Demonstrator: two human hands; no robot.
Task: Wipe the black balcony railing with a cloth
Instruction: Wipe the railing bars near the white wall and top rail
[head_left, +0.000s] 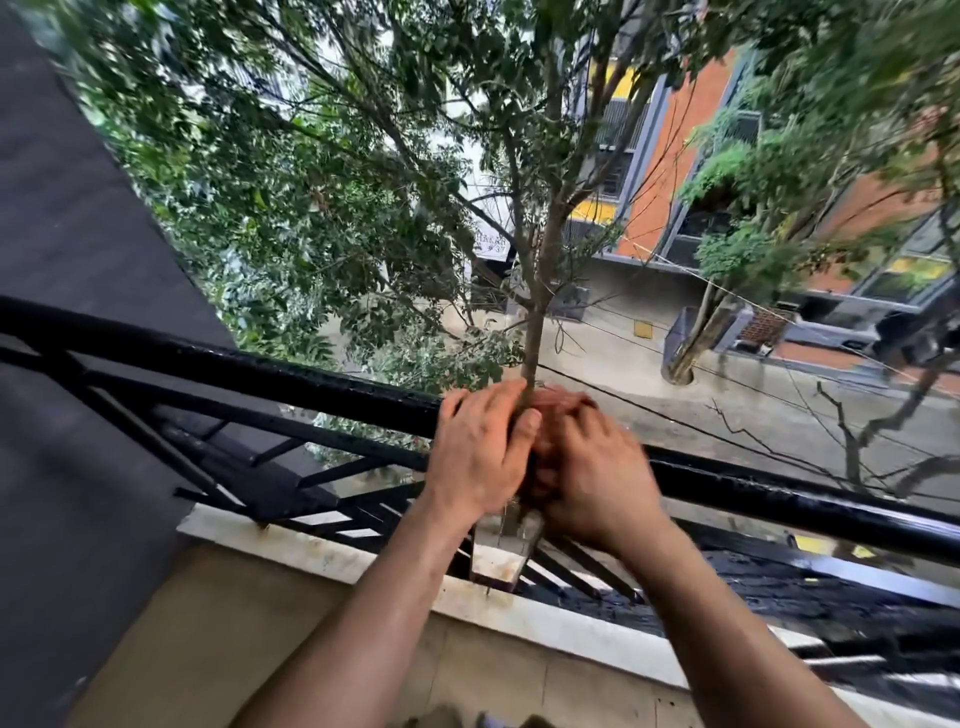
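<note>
Only the head cam here, looking down over a balcony. The black railing (311, 375) runs from the left edge down to the right, and its top bar looks wet and shiny, with thinner slanted bars below it. Both hands meet on that top bar about mid-frame. The left hand (478, 452) is curled over a bunched reddish-brown cloth (540, 457), thumb pressed into it and fingertips reaching over the far side of the bar. The right hand (589, 470) is pretty blurry, but its fingers look wrapped round the same cloth from the other side, so the two hands squeeze it between them right on the railing. A few frayed bits of cloth hang just under the hands. Below the railing there's a pale stained ledge (363, 566), and a dark wall (78, 234) fills the left side. Past the bar a thin tree (537, 270) stands right behind the hands, with a street (753, 415) far below and an orange building (675, 156) across it
</note>
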